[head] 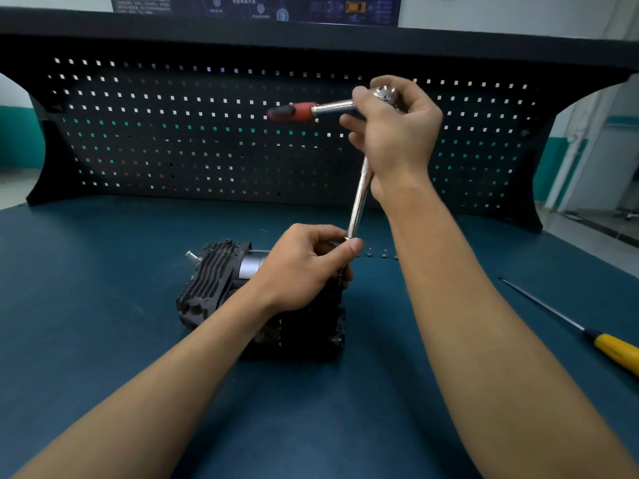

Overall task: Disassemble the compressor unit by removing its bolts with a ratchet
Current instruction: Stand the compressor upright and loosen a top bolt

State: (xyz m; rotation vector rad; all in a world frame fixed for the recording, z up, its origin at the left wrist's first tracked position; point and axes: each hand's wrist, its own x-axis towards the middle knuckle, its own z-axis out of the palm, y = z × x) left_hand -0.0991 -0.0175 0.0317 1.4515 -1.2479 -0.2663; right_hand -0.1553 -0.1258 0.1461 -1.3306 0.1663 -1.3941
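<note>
1. Your right hand (pixel 394 133): raised above the surface, fingers curled round the chrome head of the ratchet (pixel 332 107). The red and black handle sticks out to the left, roughly level.
2. Extension bar (pixel 359 198): chrome, running down and slightly left from the ratchet head, tilted, to your other hand.
3. Your left hand (pixel 304 267): fingers curled, thumb and forefinger pinching the lower end of the extension bar. The tip of the bar is hidden behind your fingers.
4. Compressor (pixel 214 288): black, finned casing with a silver cylinder in it, lying near the middle of the surface, directly under your left hand.
5. Small metal pieces (pixel 369 252): a short row on the surface just behind the compressor, beside your right forearm; too small to tell what they are.
6. Screwdriver (pixel 615 350): yellow handle, thin shaft, lying near the right edge, well apart from the compressor.
7. Table (pixel 103 271): dark blue top.
8. Pegboard (pixel 207 140): black, standing along the back edge.
</note>
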